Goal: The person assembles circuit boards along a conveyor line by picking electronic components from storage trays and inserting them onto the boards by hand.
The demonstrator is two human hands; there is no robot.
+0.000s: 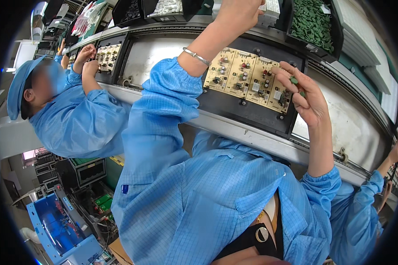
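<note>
My left hand (pixel 239 15) reaches across to the parts bins at the top edge, its fingers curled and partly cut off by the frame; what they hold, if anything, is hidden. Held in the bent fingers of my right hand (pixel 308 95) are small green disc-shaped components (pixel 294 80). That hand hovers over the right end of a row of cream circuit boards (pixel 239 73), fitted with red, black and other small components. A black carrier tray (pixel 225 98) holds the boards on the conveyor line. Behind my right hand stands a black bin full of matching green components (pixel 313 22).
Metal conveyor rails (pixel 252 132) run across in front of me. To the left, a co-worker in blue (pixel 82 115) handles another board tray (pixel 108 57). A further person's sleeve (pixel 358 216) shows at right. Stacked white trays (pixel 358 35) stand far right; a blue machine (pixel 59 225) is lower left.
</note>
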